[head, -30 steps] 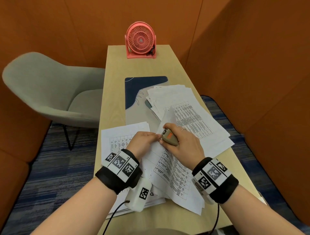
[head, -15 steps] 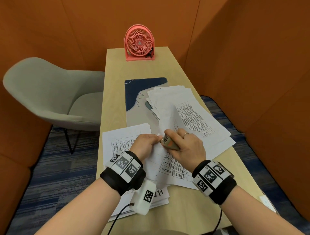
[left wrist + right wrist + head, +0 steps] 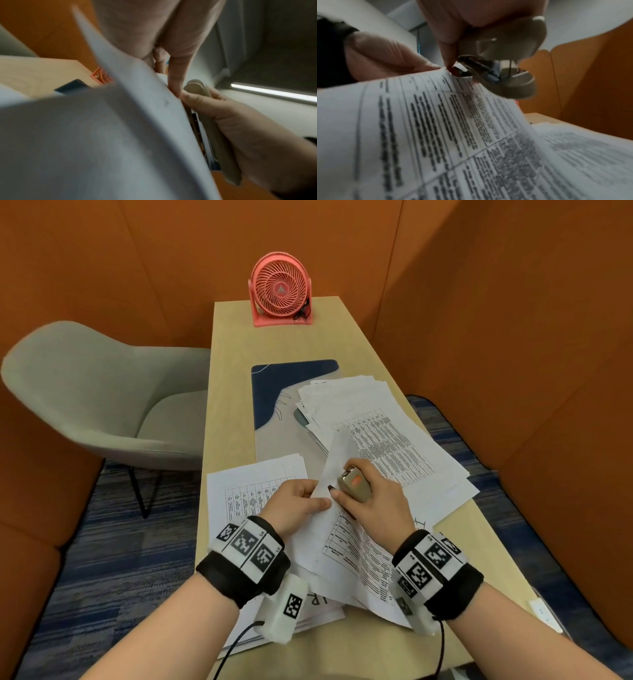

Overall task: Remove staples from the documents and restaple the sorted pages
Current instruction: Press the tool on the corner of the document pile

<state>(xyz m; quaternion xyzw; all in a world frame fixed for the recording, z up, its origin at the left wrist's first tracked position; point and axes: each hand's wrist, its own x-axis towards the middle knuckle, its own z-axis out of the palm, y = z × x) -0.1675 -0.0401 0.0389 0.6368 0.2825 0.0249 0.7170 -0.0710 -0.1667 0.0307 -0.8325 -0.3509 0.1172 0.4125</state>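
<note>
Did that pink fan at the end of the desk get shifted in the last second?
No. The pink fan stands at the same spot as before, at the far edge of the desk.

Printed tables fill the papers (image 3: pixel 383 446), too blurred to read; the wristbands (image 3: pixel 246 546) carry only square marker codes.

A narrow wooden desk (image 3: pixel 239 412) is enclosed by orange padded walls (image 3: pixel 513 337), a grey chair (image 3: pixel 102 398) being set beside it on blue striped carpet (image 3: pixel 113 559).
</note>
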